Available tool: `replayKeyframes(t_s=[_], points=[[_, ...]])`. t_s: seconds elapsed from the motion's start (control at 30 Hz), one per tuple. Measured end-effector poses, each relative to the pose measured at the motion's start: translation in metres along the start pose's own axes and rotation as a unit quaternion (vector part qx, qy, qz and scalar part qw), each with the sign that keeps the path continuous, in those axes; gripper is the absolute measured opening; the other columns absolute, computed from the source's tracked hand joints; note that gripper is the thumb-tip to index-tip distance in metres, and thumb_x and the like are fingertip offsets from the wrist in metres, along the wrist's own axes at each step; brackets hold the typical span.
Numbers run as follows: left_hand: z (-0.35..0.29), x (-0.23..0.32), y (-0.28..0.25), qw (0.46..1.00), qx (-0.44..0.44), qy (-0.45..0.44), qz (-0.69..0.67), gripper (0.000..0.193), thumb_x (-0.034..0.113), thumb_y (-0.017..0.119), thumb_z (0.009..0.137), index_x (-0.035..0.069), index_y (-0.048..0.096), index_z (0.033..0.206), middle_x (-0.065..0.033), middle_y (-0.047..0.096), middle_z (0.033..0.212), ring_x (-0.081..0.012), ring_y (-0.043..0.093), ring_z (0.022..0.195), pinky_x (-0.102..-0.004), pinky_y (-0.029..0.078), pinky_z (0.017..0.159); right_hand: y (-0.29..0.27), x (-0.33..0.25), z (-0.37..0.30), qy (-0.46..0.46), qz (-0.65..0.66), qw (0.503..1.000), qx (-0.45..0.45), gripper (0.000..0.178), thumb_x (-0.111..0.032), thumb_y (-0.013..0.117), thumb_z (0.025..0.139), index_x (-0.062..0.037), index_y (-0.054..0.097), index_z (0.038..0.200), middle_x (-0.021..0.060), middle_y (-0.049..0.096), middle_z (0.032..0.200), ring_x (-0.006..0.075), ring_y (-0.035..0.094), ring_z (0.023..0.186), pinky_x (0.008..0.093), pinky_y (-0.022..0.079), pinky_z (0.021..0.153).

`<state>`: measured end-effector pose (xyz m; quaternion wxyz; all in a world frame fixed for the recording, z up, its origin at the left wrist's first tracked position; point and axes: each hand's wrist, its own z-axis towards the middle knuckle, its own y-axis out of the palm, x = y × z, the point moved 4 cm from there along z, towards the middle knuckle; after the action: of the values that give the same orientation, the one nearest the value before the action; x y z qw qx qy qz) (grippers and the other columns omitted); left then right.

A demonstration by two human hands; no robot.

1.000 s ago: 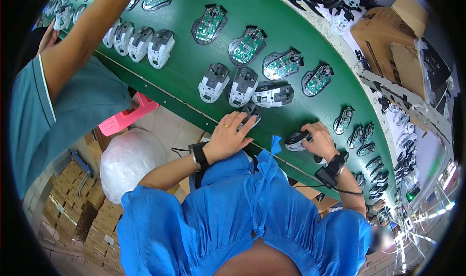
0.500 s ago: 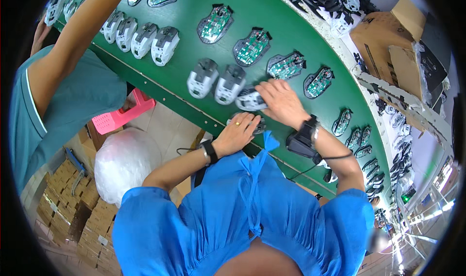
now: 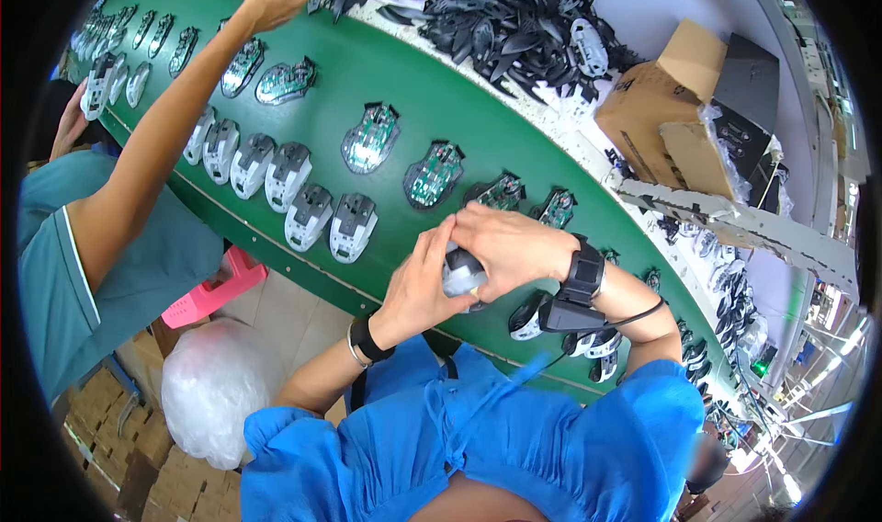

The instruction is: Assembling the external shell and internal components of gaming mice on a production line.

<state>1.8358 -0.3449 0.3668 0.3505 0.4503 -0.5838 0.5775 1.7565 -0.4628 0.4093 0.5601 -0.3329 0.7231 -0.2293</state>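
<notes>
A grey mouse shell (image 3: 462, 271) is clasped between both hands: left hand (image 3: 418, 283) cupped beneath, right hand (image 3: 507, 249) curled over.

An open brown cardboard box (image 3: 654, 108) stands at the far right beyond the green worktop (image 3: 386, 81), flaps up, with a dark grey box (image 3: 749, 85) just beside it on the right. At the lower left, stacked brown cartons (image 3: 110, 448) lie on the floor beside a tied, white plastic bag (image 3: 216, 389).
</notes>
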Motion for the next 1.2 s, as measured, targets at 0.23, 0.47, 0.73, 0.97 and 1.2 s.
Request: replayKeyframes(t_s=[0.23, 0.47, 0.73, 0.97, 1.2], points=[[0.003, -0.024, 0.009, 0.851, -0.163, -0.21, -0.452, 0.089, 0.008, 0.081, 0.068, -0.002, 0.032, 0.142, -0.0085, 0.054, 0.121, -0.0179, 0.054, 0.109, -0.0301, 0.042, 0.097, -0.086, 0.132, -0.008, 0.252, 0.152, 0.882, 0.368, 0.032, -0.015, 0.074, 0.071, -0.0031, 0.07, 0.101, 0.0128, 0.069, 0.094, 0.0194, 0.066, 0.083, 0.0322, 0.052, 0.076], [-0.002, -0.036, 0.001, 0.805, -0.062, -0.186, -0.56, 0.071, 0.013, 0.079, 0.073, 0.004, 0.038, 0.13, -0.0072, 0.059, 0.105, -0.0179, 0.061, 0.095, -0.0303, 0.05, 0.084, -0.074, 0.221, 0.002, 0.313, -0.199, 0.839, 0.397, 0.029, -0.019, 0.067, 0.078, -0.0056, 0.064, 0.104, 0.0162, 0.063, 0.1, 0.034, 0.062, 0.097, 0.0441, 0.05, 0.082], [0.03, -0.014, -0.019, 0.854, 0.063, -0.17, -0.488, 0.05, 0.036, 0.061, 0.092, -0.003, 0.047, 0.122, -0.008, 0.061, 0.102, -0.0108, 0.058, 0.088, -0.0244, 0.047, 0.078, -0.072, 0.183, -0.036, 0.318, -0.292, 0.776, 0.46, 0.015, -0.018, 0.059, 0.08, -0.0038, 0.06, 0.083, 0.0161, 0.065, 0.083, 0.0348, 0.063, 0.076, 0.0431, 0.05, 0.066], [0.042, -0.014, -0.007, 0.879, 0.159, -0.134, -0.429, 0.053, 0.045, 0.059, 0.092, -0.001, 0.048, 0.117, -0.0069, 0.058, 0.102, -0.0094, 0.053, 0.091, -0.0252, 0.045, 0.078, 0.006, 0.067, -0.054, 0.162, 0.542, 0.629, 0.534, 0.011, -0.005, 0.064, 0.088, -0.0006, 0.062, 0.098, 0.0011, 0.062, 0.082, 0.0087, 0.057, 0.066, 0.0232, 0.048, 0.062], [0.053, -0.01, 0.005, 0.898, 0.21, -0.097, -0.374, 0.05, 0.045, 0.052, 0.095, -0.002, 0.048, 0.11, -0.0101, 0.057, 0.096, -0.0166, 0.052, 0.088, -0.0292, 0.043, 0.08, 0.025, 0.005, -0.045, 0.149, 0.621, 0.65, 0.412, 0.008, -0.004, 0.066, 0.086, -0.0026, 0.06, 0.091, -0.0004, 0.06, 0.082, 0.0078, 0.06, 0.072, 0.025, 0.056, 0.064]])
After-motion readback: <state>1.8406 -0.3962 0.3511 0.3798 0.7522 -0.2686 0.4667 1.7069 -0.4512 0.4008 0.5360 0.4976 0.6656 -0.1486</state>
